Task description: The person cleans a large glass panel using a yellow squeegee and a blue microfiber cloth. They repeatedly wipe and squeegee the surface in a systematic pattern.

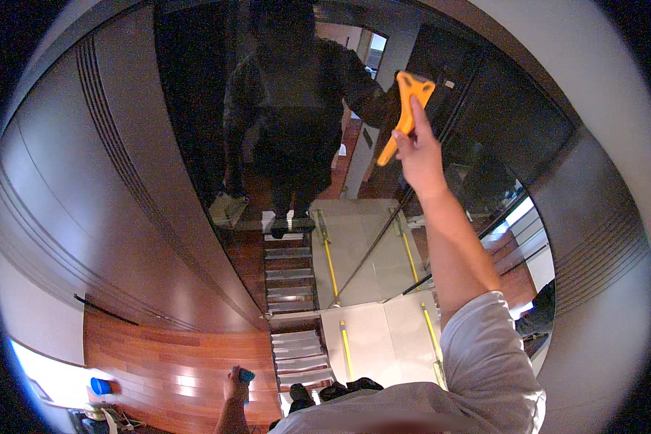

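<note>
My right hand (424,154) is raised and grips an orange-yellow plastic scraper (407,116) by its handle, with the forefinger laid along the neck. The scraper's wide head is up against or just before a glossy black panel (195,97); I cannot tell whether its edge touches. Low on the left, my left hand (233,387) holds a small teal cloth or pad (245,375), partly hidden by the fingers. The dark panel mirrors my body, the scraper arm and the floor area below.
Below me are slatted metal rungs (301,352) and pale boards (382,336) with yellow strips (346,347). Brown panels (108,217) with grooved lines flank the glossy one. A blue bucket (101,386) stands on the reddish wood floor (179,358), near assorted items (106,417).
</note>
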The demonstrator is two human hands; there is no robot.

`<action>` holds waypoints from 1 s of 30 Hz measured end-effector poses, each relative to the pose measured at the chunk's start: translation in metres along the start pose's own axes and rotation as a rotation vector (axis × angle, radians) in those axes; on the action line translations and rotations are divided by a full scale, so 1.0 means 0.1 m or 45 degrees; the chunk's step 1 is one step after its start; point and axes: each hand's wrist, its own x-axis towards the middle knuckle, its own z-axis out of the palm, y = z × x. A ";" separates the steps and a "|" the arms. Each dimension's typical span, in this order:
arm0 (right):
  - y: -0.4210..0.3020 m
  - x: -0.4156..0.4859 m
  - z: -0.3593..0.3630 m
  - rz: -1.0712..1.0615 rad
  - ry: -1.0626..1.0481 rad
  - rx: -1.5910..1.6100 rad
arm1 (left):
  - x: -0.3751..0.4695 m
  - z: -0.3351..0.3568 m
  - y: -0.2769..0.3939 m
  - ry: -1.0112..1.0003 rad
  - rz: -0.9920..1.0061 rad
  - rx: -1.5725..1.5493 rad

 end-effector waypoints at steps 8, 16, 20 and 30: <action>0.72 -1.91 -0.15 0.044 -0.504 -0.199 | 0.61 -1.76 2.99 0.491 0.636 -0.310; 0.99 -3.41 -1.15 0.456 -0.770 -0.535 | 1.21 -3.87 5.82 1.957 1.720 -0.181; 0.99 -3.69 -1.56 0.713 -0.758 -0.708 | 1.17 -4.05 6.63 1.988 1.447 -0.091; 0.96 -3.74 -1.64 0.773 -0.675 -0.663 | 1.51 -2.99 6.77 1.428 1.811 0.352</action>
